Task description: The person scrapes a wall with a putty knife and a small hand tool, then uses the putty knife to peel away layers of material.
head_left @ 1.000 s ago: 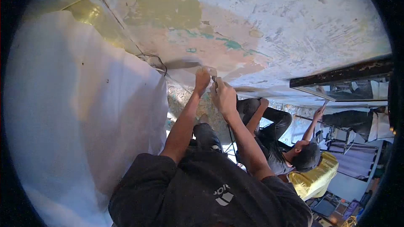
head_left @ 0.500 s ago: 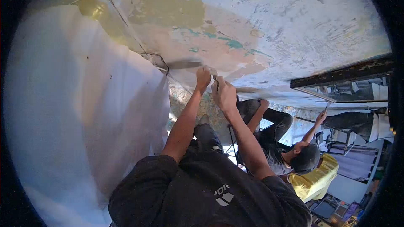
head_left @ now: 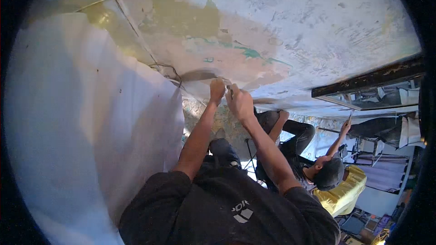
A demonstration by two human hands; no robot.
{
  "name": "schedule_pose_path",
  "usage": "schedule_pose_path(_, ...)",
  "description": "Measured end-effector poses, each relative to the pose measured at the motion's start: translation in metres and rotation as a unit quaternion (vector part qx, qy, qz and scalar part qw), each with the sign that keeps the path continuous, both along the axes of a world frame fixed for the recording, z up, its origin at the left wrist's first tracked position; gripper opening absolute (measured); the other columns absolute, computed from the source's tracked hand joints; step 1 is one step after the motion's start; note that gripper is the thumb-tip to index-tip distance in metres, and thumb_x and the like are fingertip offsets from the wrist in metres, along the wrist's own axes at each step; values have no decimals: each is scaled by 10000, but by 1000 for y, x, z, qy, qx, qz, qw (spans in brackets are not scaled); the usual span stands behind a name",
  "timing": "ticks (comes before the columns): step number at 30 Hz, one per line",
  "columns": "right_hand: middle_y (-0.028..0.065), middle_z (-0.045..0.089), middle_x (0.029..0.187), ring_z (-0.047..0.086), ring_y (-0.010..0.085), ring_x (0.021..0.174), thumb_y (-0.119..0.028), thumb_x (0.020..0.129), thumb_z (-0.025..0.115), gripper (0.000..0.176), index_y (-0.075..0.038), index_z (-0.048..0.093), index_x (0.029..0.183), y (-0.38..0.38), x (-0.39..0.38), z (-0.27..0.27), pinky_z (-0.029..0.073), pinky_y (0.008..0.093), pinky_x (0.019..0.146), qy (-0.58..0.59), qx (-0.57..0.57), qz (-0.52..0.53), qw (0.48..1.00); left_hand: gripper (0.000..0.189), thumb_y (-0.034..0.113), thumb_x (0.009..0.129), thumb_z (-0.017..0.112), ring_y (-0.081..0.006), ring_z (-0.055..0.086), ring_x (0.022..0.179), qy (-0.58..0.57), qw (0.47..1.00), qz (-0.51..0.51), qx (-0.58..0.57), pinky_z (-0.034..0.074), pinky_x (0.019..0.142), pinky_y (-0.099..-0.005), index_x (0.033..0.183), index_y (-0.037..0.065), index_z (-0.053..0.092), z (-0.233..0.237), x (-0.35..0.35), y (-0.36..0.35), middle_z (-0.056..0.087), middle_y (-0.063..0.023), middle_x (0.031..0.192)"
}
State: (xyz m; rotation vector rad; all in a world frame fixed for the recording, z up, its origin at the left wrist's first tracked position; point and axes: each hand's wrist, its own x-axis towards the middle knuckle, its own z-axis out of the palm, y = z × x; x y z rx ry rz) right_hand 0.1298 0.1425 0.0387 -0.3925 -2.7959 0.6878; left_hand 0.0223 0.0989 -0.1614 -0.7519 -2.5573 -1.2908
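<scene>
My left hand (head_left: 217, 91) is closed in front of the patchy painted wall (head_left: 254, 27). Whatever its fingers grip is hidden. Close beside it, my right hand (head_left: 240, 105) is wrapped around a small hand tool with a dark handle (head_left: 230, 91), which looks like a scraper. The tool's front end lies between the two hands, too small to make out clearly. Just above my hands, a shadow falls on a pale stretch of wall with pinkish and green paint remnants.
A large white sheet (head_left: 131, 122) hangs on the left, with a dark cable (head_left: 170, 68) at its upper edge. On the right a co-worker in a dark cap (head_left: 329, 173) crouches, one arm raised with a tool. A dark-framed window or mirror (head_left: 377, 97) lies beyond.
My hands have shifted slightly down and left in view, still close together. The tool's handle shows less now. The co-worker's raised hand has moved a little.
</scene>
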Motion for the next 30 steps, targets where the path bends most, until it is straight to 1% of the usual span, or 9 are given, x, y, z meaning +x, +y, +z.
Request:
schedule_pose_path(4,232,594,703,597,428,657,-129,845,578,129,-28,521,901,-13,5,18,469,493,571,22,-5,-6,1000,288,224,882,442,-281,558,711,-435,857,11,277,407,614,-432,736,6,560,46,-1,-3,597,-147,754)
schedule_pose_path(7,234,594,707,598,432,667,-131,847,576,135,-23,521,908,-9,6,1,470,496,581,36,-11,-25,999,284,217,886,438,-344,552,779,-492,828,-21,267,406,653,-453,771,-12,561,123,10,-19,599,-200,828)
schedule_pose_path(11,236,594,713,594,434,678,-122,848,571,133,-16,516,909,-10,5,7,466,499,588,16,-30,-6,999,281,222,895,438,-328,536,759,-424,875,45,229,404,661,-443,786,-3,567,56,8,-10,558,-171,777)
schedule_pose_path(16,240,592,712,588,436,681,-115,846,572,134,-13,504,902,-23,8,42,462,493,587,19,-22,15,999,373,254,882,393,-325,540,620,66,994,6,87,396,586,-456,773,-64,556,61,7,-25,569,-216,739)
schedule_pose_path(17,243,593,716,589,437,682,-114,845,573,137,-12,504,906,-24,7,42,462,492,589,23,-20,10,999,373,254,882,393,-325,540,620,68,994,8,87,396,586,-456,773,-64,556,79,6,-25,569,-216,739)
schedule_pose_path(19,246,594,719,589,438,684,-113,845,574,140,-12,504,910,-21,1,37,462,490,590,28,-19,4,999,102,119,827,512,-369,483,731,-406,864,18,297,388,660,-447,837,18,526,102,6,-22,544,-195,796)
schedule_pose_path(26,241,591,706,593,428,670,-121,841,586,146,-21,502,907,-21,8,25,462,491,582,23,-23,7,999,315,183,865,418,-382,560,695,-149,966,37,206,407,618,-485,743,-57,580,48,2,-18,606,-230,749)
schedule_pose_path(28,240,592,705,593,428,667,-121,840,586,145,-23,505,909,-28,8,40,462,490,579,40,-35,10,999,297,161,871,407,-397,560,738,20,999,-4,-28,405,633,-489,741,-51,569,60,-1,-26,611,-228,791)
schedule_pose_path(30,239,595,711,592,428,665,-114,842,580,132,-19,508,899,-26,6,43,461,486,573,42,-32,-3,999,106,87,782,534,-381,525,795,-159,981,-32,104,397,703,-486,828,-8,553,67,3,-27,549,-207,809)
